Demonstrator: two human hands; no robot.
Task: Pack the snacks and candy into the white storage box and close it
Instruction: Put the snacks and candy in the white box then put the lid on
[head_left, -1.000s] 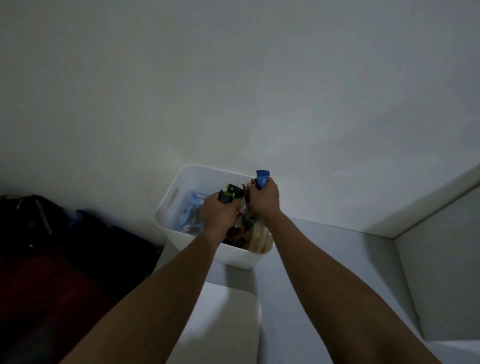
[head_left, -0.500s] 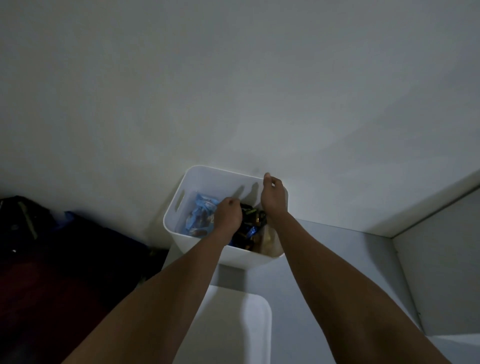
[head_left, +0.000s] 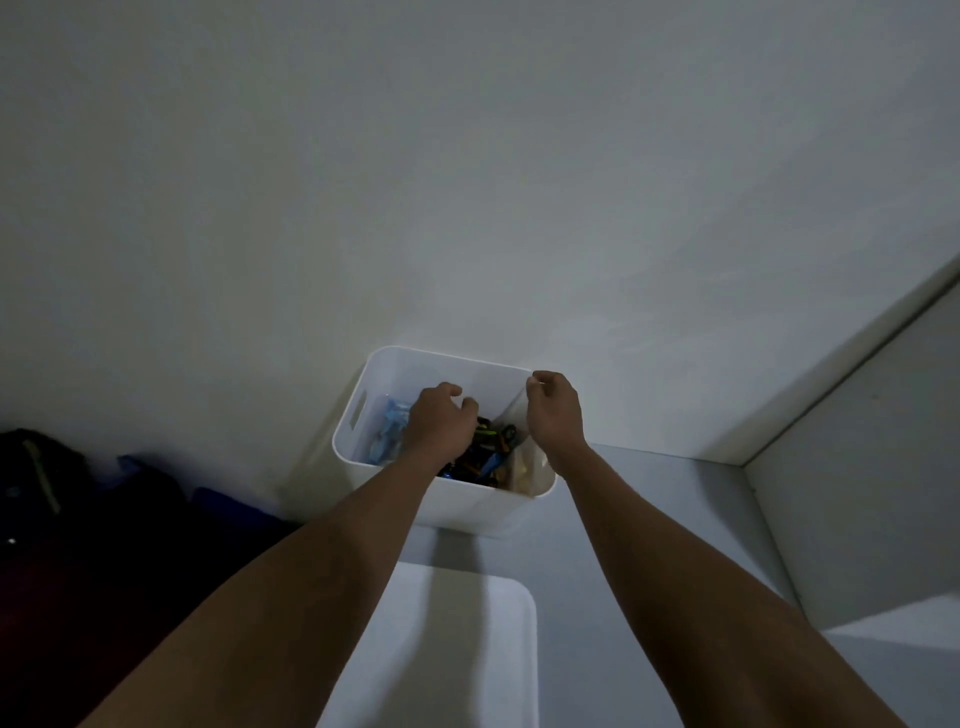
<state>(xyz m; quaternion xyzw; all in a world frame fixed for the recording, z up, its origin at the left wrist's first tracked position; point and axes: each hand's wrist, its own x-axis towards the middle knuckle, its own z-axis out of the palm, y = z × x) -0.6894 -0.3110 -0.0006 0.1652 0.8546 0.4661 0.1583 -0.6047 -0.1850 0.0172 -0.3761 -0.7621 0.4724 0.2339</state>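
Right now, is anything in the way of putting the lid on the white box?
Yes. Both hands are over the open white storage box: the left hand reaches inside among the snacks, the right hand is at its right rim. The lid lies in front, untouched.

White plastic storage box (head_left: 467, 506) on the grey table (head_left: 644, 545), pushed against the pale wall (head_left: 467, 182) behind. In the box: blue-wrapped snack packets (head_left: 387, 434) at left, dark mixed candy wrappers (head_left: 485, 449) at middle. Left hand (head_left: 441, 421) over the contents, right hand (head_left: 553, 410) at the right rim. Flat white rectangular lid (head_left: 452, 644) on the table, nearer than the box. Dark bags (head_left: 78, 493) left of the table.
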